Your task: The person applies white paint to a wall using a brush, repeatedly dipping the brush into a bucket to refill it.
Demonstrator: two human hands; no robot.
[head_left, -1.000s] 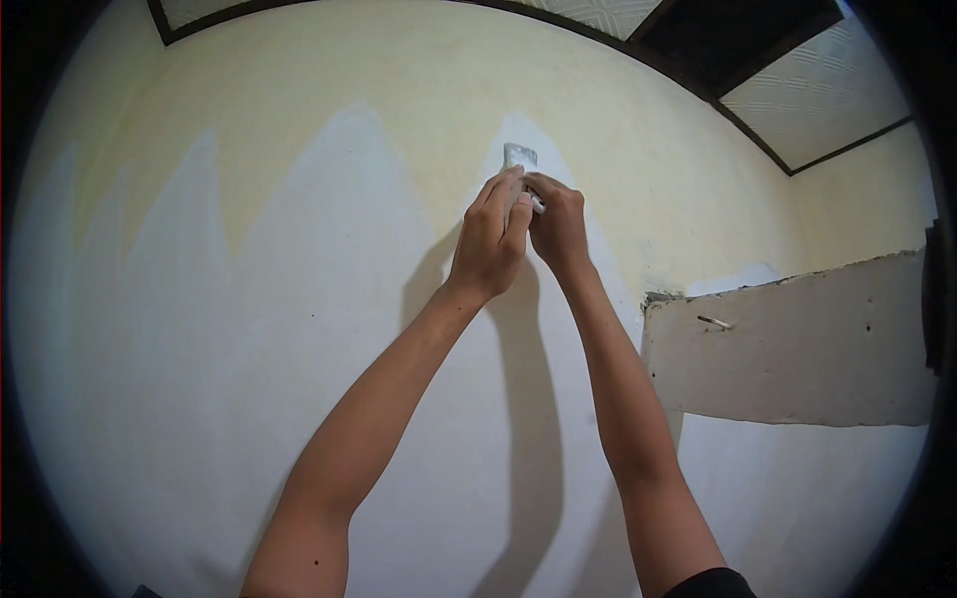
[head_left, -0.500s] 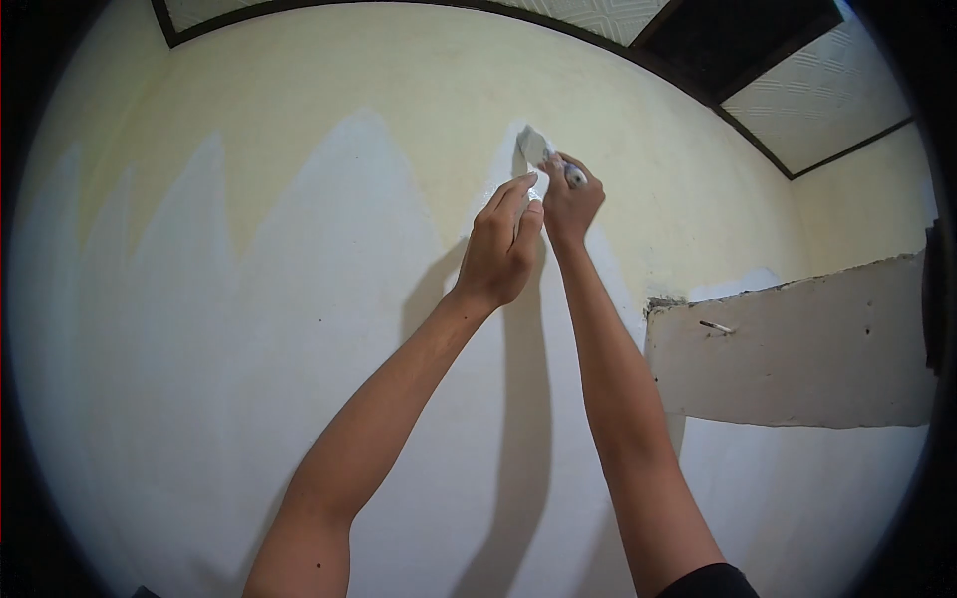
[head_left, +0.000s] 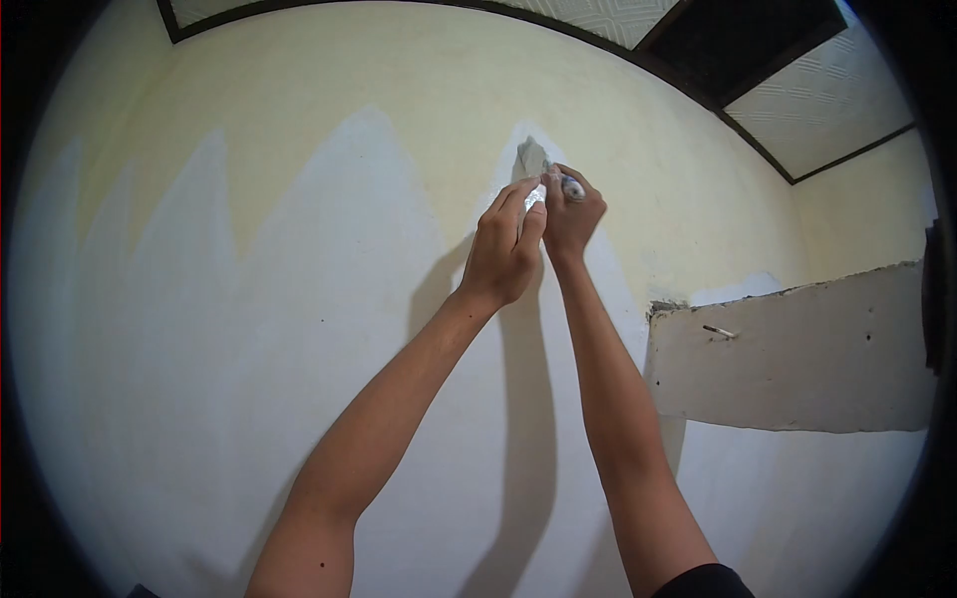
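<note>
My right hand (head_left: 575,214) is closed around a putty knife; the pale, rounded end of its handle (head_left: 572,188) points back toward me. Its flat grey blade (head_left: 532,157) lies against the wall near the top of a white peak. Close beside it on the left is my left hand (head_left: 506,242), fingers curled and thumb raised. Between those fingers shows a shiny white thing (head_left: 535,199), mostly hidden, whose kind I cannot make out. The wall has a white coat (head_left: 369,219) in pointed peaks, with cream paint (head_left: 459,90) above.
A rough-edged grey panel (head_left: 797,349) is on the right side, with a small peg (head_left: 718,331) sticking out. Overhead, a dark trim (head_left: 558,22) borders the patterned ceiling (head_left: 797,95), which has a dark square opening (head_left: 738,45). Shadows of my arms fall on the wall.
My right hand and the putty knife have moved slightly down the peak. The left hand remains almost in place, now nearer to the right. The view has shifted a little.
</note>
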